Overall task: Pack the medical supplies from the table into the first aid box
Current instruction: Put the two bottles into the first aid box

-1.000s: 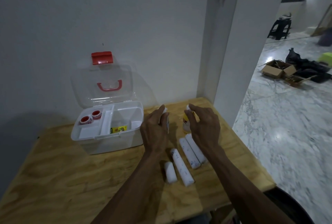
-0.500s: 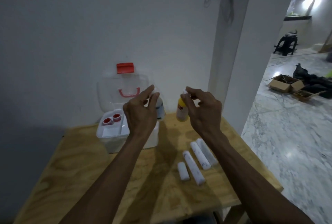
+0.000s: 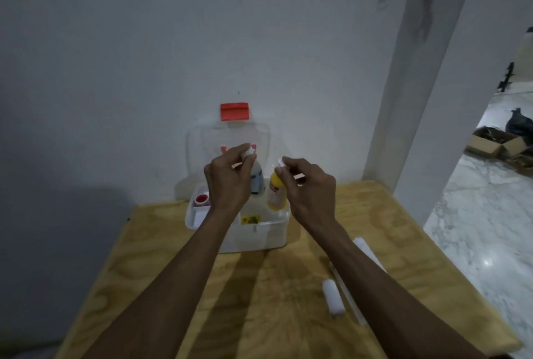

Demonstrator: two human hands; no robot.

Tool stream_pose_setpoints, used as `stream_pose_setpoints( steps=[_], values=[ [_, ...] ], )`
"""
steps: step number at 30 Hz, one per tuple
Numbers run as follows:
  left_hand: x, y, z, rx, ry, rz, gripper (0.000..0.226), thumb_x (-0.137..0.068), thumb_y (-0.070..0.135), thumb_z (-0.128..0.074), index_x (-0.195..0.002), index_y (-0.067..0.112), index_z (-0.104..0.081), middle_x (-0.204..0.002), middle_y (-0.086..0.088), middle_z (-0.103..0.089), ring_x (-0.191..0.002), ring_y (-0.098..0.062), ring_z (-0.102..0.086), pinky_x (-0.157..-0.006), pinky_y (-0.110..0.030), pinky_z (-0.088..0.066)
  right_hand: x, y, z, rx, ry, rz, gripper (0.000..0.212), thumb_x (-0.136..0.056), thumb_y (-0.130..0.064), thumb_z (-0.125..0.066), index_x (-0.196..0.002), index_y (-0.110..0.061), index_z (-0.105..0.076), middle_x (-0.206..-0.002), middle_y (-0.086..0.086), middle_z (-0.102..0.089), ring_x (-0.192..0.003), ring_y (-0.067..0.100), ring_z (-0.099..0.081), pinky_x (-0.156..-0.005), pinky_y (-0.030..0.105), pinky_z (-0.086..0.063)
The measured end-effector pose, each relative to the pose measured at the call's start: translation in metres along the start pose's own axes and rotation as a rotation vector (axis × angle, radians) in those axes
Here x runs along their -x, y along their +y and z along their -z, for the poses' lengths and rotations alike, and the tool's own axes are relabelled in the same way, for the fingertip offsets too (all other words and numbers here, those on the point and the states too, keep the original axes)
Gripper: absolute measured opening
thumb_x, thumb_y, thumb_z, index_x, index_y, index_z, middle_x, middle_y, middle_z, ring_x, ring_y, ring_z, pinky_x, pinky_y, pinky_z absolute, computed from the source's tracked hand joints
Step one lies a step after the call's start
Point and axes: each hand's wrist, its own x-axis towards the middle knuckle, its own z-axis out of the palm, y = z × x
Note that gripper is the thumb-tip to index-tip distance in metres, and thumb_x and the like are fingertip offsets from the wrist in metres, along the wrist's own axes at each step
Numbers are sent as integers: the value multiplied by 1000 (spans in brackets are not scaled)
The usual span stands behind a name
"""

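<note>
bandage rolls (image 3: 333,297) lie nearest on the table (image 3: 259,301). farther out, my left hand (image 3: 227,182) pinches the pale bottle (image 3: 256,175), my right hand (image 3: 313,185) the yellow bottle (image 3: 276,191); both hang upright directly above the open first aid box (image 3: 259,236), so i'd judge straight down.

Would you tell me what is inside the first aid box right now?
In the box, a red-capped jar sits in the left tray compartment and a small yellow packet lies near the front. The left hand and two held bottles cover the rest.

Single head-height view, forward and down over the table (image 3: 173,286)
</note>
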Motion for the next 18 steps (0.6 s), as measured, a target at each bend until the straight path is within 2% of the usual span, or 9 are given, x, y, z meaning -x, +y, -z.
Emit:
stream_pose_setpoints(
  steps=[5,9,13,18],
  values=[
    [2,-23,-16,18,-100,63,25,-85,23,-72,-110,16,-73,-101,1,-75,-93,-12,-69,-89,-42,-56,13,14,-13,35,-31,12,20,-87,-28,-69,-102,-16,-75,-85,1,-74,-76,16,-67,-63,37,-54],
    [7,-30,-22,20,-171,70,23,-86,17,-72,-109,12,-72,-100,-2,-73,-89,-6,-66,-76,-11,-54,20,25,-18,61,-83,8,20,-87,-29,-70,-101,-16,-75,-84,1,-74,-76,16,-67,-64,37,-55],
    [7,-36,-27,4,-241,68,24,-85,18,-72,-108,12,-72,-100,-4,-74,-87,-9,-67,-73,-9,-50,19,32,-20,98,-169,1,19,-88,-35,-67,-98,-19,-74,-81,0,-73,-73,16,-65,-67,40,-53],
    [3,-40,-30,-56,-343,45,19,-85,17,-72,-103,12,-72,-102,-4,-74,-84,-9,-67,-69,-4,-46,20,36,-21,163,-219,6,15,-85,-28,-72,-97,-19,-74,-80,-3,-72,-73,16,-63,-77,41,-48]
  ],
)
